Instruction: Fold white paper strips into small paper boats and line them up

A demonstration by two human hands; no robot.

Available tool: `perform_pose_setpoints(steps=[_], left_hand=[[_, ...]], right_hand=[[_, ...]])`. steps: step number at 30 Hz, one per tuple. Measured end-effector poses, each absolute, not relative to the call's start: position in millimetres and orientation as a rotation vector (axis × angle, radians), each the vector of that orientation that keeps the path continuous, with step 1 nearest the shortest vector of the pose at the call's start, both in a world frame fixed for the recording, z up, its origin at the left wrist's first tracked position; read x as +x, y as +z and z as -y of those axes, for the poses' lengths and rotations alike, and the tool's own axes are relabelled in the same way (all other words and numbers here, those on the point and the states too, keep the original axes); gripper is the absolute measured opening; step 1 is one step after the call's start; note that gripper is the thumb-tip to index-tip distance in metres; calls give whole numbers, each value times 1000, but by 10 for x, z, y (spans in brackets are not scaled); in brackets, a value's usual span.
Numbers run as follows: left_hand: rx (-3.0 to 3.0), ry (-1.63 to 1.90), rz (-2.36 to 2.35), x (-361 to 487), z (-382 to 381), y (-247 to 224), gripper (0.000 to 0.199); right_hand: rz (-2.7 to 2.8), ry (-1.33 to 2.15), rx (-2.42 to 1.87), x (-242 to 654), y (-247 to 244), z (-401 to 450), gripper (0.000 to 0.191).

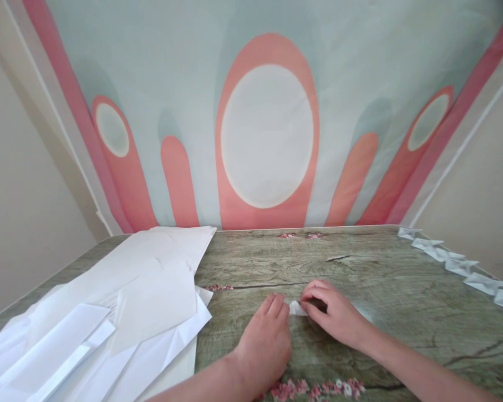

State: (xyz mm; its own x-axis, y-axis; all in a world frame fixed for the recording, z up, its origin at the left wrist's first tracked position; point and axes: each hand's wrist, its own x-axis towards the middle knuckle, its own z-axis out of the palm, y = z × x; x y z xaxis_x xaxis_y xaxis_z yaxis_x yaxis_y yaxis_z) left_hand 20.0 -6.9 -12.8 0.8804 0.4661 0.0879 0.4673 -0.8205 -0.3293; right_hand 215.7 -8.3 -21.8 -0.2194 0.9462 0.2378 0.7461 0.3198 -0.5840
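Observation:
A small white folded paper piece (297,309) lies low over the wooden-patterned tabletop, between my two hands. My right hand (337,315) pinches its right end between thumb and forefinger, the other fingers curled above. My left hand (267,338) is at the paper's left end, back of the hand up and fingers bent together; its thumb and the grip itself are hidden. The paper's left edge disappears against that hand.
Loose white sheets (159,307) and folded strips (54,352) are heaped on the left. Several small folded paper pieces (484,282) line the right edge of the table (381,273). A panel with pink arches (268,218) stands behind the table.

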Motion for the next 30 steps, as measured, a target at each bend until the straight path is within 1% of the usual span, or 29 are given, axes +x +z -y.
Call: perform_pose_setpoints(steps=[2, 6, 12, 15, 17, 19, 24, 30], left_hand=[[-2742, -79, 744, 203, 63, -95, 30], [-2919, -286, 981, 180, -9, -55, 20], [-3077, -655, 1344, 128, -184, -162, 8], [-3079, -845, 1440, 119, -233, -214, 24], [-3096, -908, 1459, 116, -250, -228, 30], [-3124, -934, 1455, 112, -259, -232, 29], [-3185, -974, 1463, 106, -272, -234, 21], [-3224, -1089, 1445, 113, -279, -232, 22]], right_hand=[[2020, 454, -1524, 2124, -231, 97, 7], [1991, 479, -1600, 2094, -259, 117, 10], [1962, 544, -1620, 2080, -289, 111, 9], [1944, 558, -1591, 2071, -315, 117, 10], [1931, 569, -1564, 2066, -329, 121, 10], [1924, 580, -1534, 2061, -338, 123, 10], [1918, 590, -1476, 2049, -366, 127, 10], [1909, 558, -1453, 2045, -443, 122, 9]])
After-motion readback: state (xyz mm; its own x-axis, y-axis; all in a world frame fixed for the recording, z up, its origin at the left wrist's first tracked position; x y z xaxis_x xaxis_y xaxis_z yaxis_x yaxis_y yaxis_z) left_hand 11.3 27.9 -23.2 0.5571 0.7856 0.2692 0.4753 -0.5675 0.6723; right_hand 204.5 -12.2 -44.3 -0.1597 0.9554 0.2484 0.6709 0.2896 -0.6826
